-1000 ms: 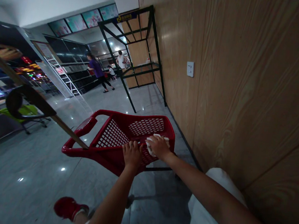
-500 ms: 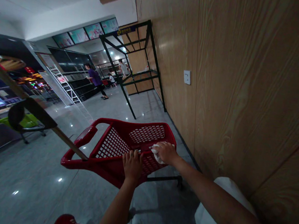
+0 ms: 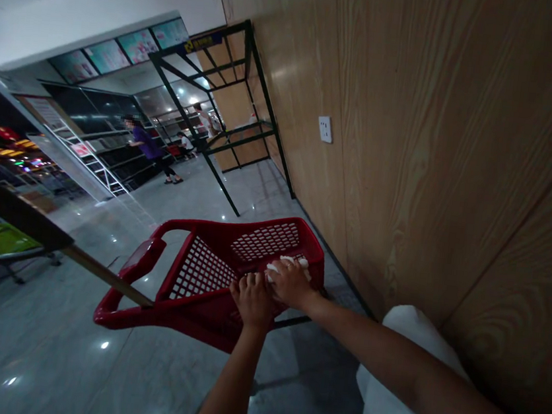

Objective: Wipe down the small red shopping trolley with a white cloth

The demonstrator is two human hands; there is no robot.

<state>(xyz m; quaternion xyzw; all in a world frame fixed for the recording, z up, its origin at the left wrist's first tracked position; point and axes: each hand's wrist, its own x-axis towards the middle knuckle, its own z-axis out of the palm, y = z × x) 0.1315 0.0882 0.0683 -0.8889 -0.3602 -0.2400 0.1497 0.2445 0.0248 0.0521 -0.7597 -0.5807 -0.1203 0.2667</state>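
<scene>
A red plastic shopping cart [image 3: 193, 317] stands on the floor in front of me, its basket sides perforated with a grid of holes. My left hand [image 3: 254, 297] grips the cart's near top rim, fingers curled over the edge. Right beside it, my right hand [image 3: 290, 283] presses a crumpled white cloth [image 3: 299, 263] against the same rim. Part of the cloth is hidden beneath my fingers. A long wooden pole [image 3: 109, 274] leans across the cart's handle end on the left.
A wood-panelled wall [image 3: 441, 153] with a white socket [image 3: 325, 129] runs along the right. Ahead stands a dark green metal frame [image 3: 267, 109]. A person in purple [image 3: 147, 144] is farther back. At left is a chair with a green seat [image 3: 8, 239].
My right hand has slid left along the rim with the cloth, closer to my left hand. My left hand stays on the rim. The view has shifted slightly to the right.
</scene>
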